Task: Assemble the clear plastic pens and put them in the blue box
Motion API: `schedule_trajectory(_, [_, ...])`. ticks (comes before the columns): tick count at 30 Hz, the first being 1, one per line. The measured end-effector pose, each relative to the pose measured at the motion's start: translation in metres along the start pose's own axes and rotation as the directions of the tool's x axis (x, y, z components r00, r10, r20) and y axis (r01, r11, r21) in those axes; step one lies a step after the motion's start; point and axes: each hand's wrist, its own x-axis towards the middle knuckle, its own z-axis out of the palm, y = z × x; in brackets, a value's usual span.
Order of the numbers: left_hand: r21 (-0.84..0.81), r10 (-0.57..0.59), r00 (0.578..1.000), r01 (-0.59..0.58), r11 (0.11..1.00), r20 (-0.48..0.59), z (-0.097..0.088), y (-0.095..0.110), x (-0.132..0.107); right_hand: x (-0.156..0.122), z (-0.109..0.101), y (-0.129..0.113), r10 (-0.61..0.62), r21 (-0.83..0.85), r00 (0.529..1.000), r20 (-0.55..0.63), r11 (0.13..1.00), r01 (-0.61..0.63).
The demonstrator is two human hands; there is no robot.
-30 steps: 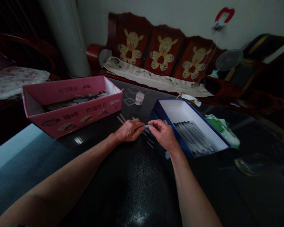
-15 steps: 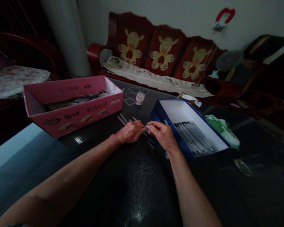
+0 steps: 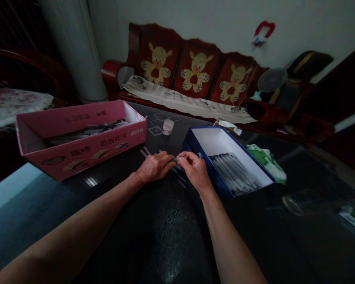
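Note:
Over the dark tabletop, my left hand [image 3: 155, 167] is closed, its fingertips pinching one end of a thin, greyish pen [image 3: 176, 159]. My right hand [image 3: 195, 169] pinches the other end between thumb and forefinger, almost touching the left. Much of the pen is hidden by fingers. Beneath and behind the hands lie several slim, pale translucent tubes [image 3: 181, 183], like pen barrels. Right of my right hand, a blue box [image 3: 192, 138] with a white inside holds a row of clear pens [image 3: 235, 173] with dark ends.
At left stands a pink cardboard box [image 3: 100, 148] with more slender pieces [image 3: 103, 128] inside. A small white tub [image 3: 167, 127] sits behind the hands. Beyond the blue box lies a green and white packet [image 3: 266, 161]. A wooden sofa [image 3: 177, 67] lines the wall.
The camera view has turned slightly, so everything sits further left and a little lower. Both hands stay together on the pen, and more of its grey length shows between the fingers.

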Motion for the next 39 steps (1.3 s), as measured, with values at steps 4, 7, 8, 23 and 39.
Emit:
schedule_trajectory(4, [0.17, -0.045, 0.987, 0.072, 0.983, -0.154, 0.0, -0.005, -0.001, 0.004, -0.008, -0.001, 0.02, 0.009, 0.992, -0.122, 1.0, -0.019])
schedule_trajectory(7, [0.178, -0.037, 0.983, 0.07, 0.981, -0.181, 0.001, -0.007, -0.001, 0.001, -0.009, -0.004, -0.103, -0.241, 0.994, -0.028, 0.966, 0.093])
schedule_trajectory(8, [0.153, -0.026, 0.984, 0.053, 0.987, -0.174, 0.002, -0.007, 0.0, 0.0, -0.008, -0.006, -0.159, -0.341, 0.987, 0.016, 0.927, 0.155])
schedule_trajectory(23, [0.035, -0.031, 0.969, 0.041, 0.999, -0.246, 0.001, -0.005, -0.002, -0.008, -0.13, -0.044, -0.164, -0.744, 0.95, -0.266, 0.661, -0.094])
schedule_trajectory(39, [0.055, -0.053, 0.975, 0.067, 0.996, -0.218, 0.007, -0.008, -0.005, -0.014, -0.161, -0.002, 0.293, -0.763, 0.918, -0.268, 0.516, -0.388])
